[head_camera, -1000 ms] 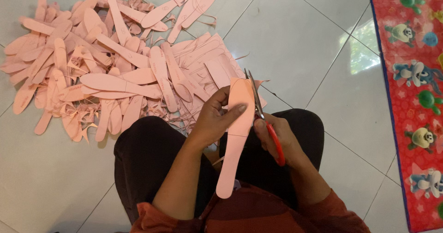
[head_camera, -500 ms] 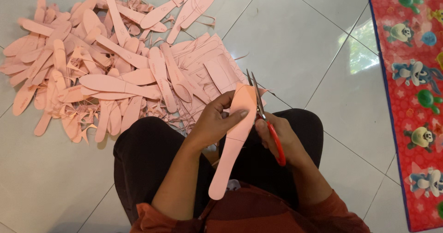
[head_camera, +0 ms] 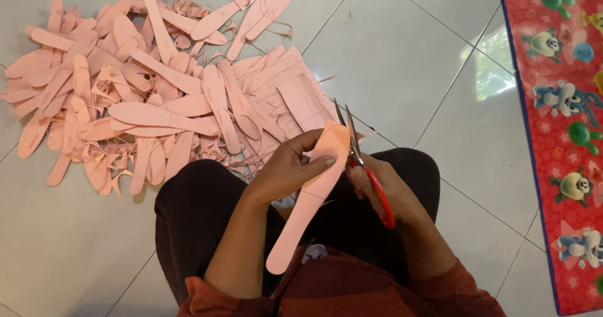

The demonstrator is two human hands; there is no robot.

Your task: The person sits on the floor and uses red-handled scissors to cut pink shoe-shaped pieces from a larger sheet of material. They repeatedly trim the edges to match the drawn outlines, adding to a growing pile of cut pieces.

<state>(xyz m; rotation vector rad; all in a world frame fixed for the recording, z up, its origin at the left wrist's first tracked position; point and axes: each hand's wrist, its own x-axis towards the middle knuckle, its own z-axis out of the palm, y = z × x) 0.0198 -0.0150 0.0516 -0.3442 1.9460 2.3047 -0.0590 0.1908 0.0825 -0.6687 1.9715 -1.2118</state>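
Two hands busy over our lap: left hand (head_camera: 286, 172) pinches the pink insole strip (head_camera: 309, 194), right hand (head_camera: 383, 194) closed on red-handled scissors (head_camera: 364, 166), blades parted at its top edge. Best we turn the strip, not the blades.
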